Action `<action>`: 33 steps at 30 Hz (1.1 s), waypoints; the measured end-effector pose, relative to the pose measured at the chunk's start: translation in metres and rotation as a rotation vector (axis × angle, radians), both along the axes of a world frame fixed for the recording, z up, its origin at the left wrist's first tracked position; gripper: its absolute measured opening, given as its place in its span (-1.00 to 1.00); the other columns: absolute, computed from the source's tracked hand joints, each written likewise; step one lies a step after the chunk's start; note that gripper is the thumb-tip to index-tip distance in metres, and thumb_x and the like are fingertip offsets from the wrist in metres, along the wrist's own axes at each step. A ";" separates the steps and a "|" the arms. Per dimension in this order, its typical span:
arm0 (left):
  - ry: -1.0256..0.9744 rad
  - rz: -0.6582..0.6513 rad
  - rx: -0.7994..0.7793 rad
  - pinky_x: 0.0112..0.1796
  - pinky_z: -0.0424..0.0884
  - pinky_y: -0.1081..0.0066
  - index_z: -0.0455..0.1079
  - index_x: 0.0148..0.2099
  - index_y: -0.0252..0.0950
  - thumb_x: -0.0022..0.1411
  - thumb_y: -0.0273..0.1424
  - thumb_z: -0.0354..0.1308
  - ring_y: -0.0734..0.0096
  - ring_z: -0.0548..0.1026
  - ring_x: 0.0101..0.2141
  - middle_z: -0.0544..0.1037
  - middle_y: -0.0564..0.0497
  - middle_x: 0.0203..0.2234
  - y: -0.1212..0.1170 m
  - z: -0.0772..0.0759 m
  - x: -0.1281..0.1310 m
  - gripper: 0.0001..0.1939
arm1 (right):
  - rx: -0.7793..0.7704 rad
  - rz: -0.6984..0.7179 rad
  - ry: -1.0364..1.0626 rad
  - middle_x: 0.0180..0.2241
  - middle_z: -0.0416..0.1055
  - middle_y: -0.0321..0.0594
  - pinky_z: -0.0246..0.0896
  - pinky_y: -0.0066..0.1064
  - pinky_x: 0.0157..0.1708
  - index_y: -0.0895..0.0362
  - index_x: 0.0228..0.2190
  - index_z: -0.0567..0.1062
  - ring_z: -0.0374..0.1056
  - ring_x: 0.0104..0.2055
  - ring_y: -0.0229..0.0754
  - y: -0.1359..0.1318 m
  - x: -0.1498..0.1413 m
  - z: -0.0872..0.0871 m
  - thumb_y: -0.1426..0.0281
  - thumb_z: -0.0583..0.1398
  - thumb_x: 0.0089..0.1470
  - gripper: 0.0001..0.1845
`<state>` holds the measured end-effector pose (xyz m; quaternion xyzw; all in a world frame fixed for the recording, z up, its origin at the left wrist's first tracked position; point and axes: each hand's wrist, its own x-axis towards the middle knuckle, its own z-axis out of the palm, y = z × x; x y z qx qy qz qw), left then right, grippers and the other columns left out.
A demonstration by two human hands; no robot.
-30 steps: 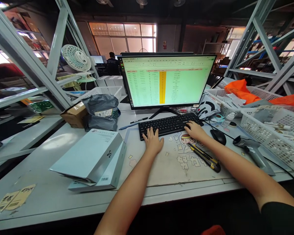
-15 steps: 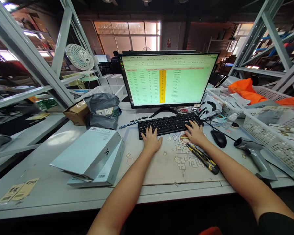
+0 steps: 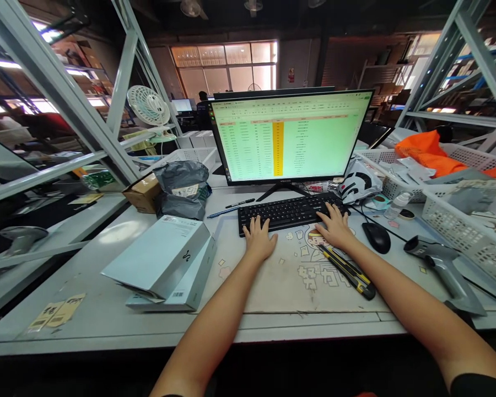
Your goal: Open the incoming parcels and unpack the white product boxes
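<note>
My left hand point(image 3: 259, 238) rests at the left end of a black keyboard point(image 3: 289, 212), its fingers spread over the front keys. At the keyboard's right end lies my right hand point(image 3: 334, 226), fingers stretched out over the keys there. Behind the keyboard stands a monitor point(image 3: 314, 143) showing a spreadsheet with one orange column. A yellow and black box cutter point(image 3: 347, 271) lies on the printed desk mat point(image 3: 268, 289), beside my right forearm. The black mouse point(image 3: 376, 237) sits to the right of my right hand. Neither hand holds anything.
Two pale blue boxes point(image 3: 161, 256) are stacked at left, before a grey plastic bag point(image 3: 184, 187) and a brown carton point(image 3: 144, 193). Pens point(image 3: 223, 212) lie left of the keyboard. A barcode scanner point(image 3: 446, 270) and white baskets point(image 3: 471, 220) stand at right. Metal frames flank the desk.
The view has turned slightly left, so the scene sits further right. Both hands stay on the keyboard, with only slight shifts of the fingers.
</note>
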<state>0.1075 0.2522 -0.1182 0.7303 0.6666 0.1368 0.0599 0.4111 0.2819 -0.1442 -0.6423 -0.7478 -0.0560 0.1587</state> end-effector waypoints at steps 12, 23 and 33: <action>-0.039 -0.048 0.365 0.40 -0.18 -0.26 0.33 0.36 -0.17 0.46 -0.17 0.00 -0.08 -0.18 0.49 0.05 -0.08 0.49 -0.060 0.082 -0.003 -0.49 | 0.010 0.021 0.087 0.45 -0.01 0.03 -0.17 0.49 0.31 0.08 0.37 0.28 -0.19 0.49 0.27 -0.002 0.003 0.002 0.11 0.03 0.35 -0.34; -0.264 0.435 0.055 0.27 0.31 0.05 0.37 0.31 -0.27 0.27 -0.04 0.11 -0.04 0.41 0.25 0.46 -0.16 0.25 -0.115 0.162 -0.254 -0.33 | 0.064 0.029 0.228 0.36 0.17 0.17 -0.25 0.56 0.29 0.29 0.40 0.13 -0.08 0.44 0.34 -0.005 0.004 0.003 0.15 0.01 0.28 -0.22; -0.951 0.658 -0.332 -0.10 0.58 0.26 0.38 0.14 -0.29 0.32 0.11 0.05 0.17 0.62 -0.03 0.56 -0.27 0.10 -0.168 0.092 -0.290 -0.37 | 0.023 -0.001 0.399 0.32 0.18 0.35 -0.06 0.43 0.29 0.40 0.40 0.10 0.07 0.39 0.38 0.006 0.022 -0.008 -0.01 0.01 0.17 -0.02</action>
